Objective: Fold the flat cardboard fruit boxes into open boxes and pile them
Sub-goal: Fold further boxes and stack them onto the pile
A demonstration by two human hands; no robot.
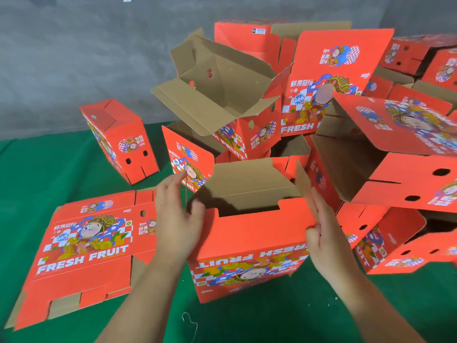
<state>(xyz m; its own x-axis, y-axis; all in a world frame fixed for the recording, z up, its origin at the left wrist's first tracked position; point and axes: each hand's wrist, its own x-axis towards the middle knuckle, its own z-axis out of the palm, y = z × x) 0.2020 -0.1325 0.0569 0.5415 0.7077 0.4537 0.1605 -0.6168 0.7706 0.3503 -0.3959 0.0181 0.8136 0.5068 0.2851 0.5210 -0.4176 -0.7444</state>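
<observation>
Your single head camera looked forward and down, close over your hands and the green surface, wall behind.

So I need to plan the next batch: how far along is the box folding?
Well under way. A pile of folded boxes is heaped at the back and right. In hand: an upright, open-topped box, left hand at its left corner, right hand flat against its right edge. Left: at least the flat box on the green cloth.
</observation>
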